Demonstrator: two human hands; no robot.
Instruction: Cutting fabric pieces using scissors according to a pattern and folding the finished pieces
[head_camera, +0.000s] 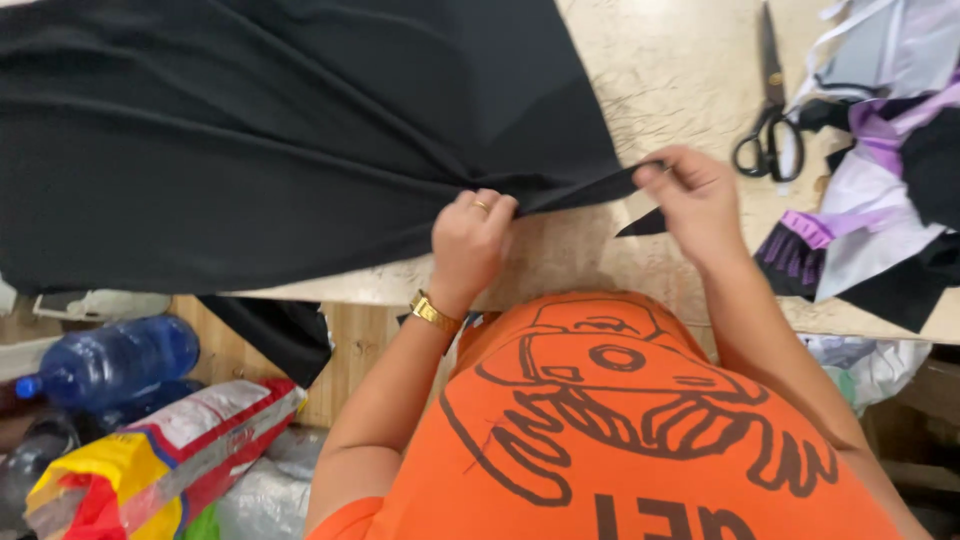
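A large black cloth (280, 130) is spread over the beige worktable (660, 70) and hangs over its near edge. My left hand (470, 240), with a gold ring and a gold watch, pinches a fold of the cloth near the table's front. My right hand (695, 200) grips the cloth's pointed corner, pulling it taut between both hands. Black scissors (768, 120) lie on the table just beyond my right hand.
A pile of purple, white and black fabric pieces (880, 170) sits at the table's right. Below the table at left are a blue plastic bottle (110, 360) and a red, yellow and white sack (170, 450). My orange shirt fills the bottom.
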